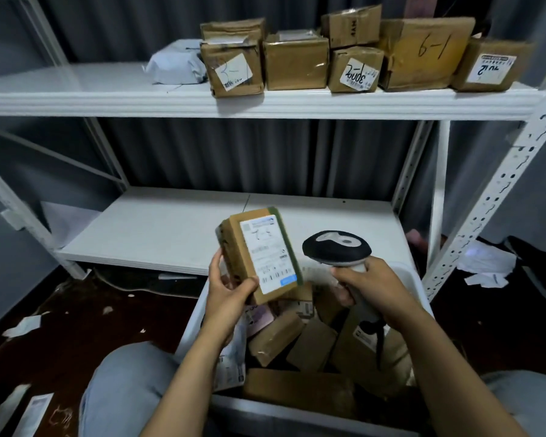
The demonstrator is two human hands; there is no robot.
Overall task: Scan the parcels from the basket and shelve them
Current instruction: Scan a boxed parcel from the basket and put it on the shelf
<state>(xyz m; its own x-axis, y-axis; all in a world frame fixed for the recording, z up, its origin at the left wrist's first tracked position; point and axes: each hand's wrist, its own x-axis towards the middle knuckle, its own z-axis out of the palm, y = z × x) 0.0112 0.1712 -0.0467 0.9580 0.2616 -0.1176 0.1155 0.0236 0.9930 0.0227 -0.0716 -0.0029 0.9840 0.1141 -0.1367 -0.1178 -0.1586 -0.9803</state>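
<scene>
My left hand [230, 290] grips a small brown cardboard parcel [246, 247] by its lower left corner, holding it above the basket with its white shipping label facing up. My right hand [372, 287] grips the handle of a black and grey barcode scanner [336, 247], whose head sits just right of the parcel. Below both hands stands a white basket [193, 320] holding several brown parcels [297, 339]. The white metal shelf unit [265, 104] rises behind the basket.
The upper shelf carries several labelled cardboard boxes [423, 52] and a white mailer bag [175, 63] toward its right half. The lower shelf board [171, 228] lies behind the basket. Paper scraps [26, 324] litter the dark floor. A perforated upright [492, 190] stands at right.
</scene>
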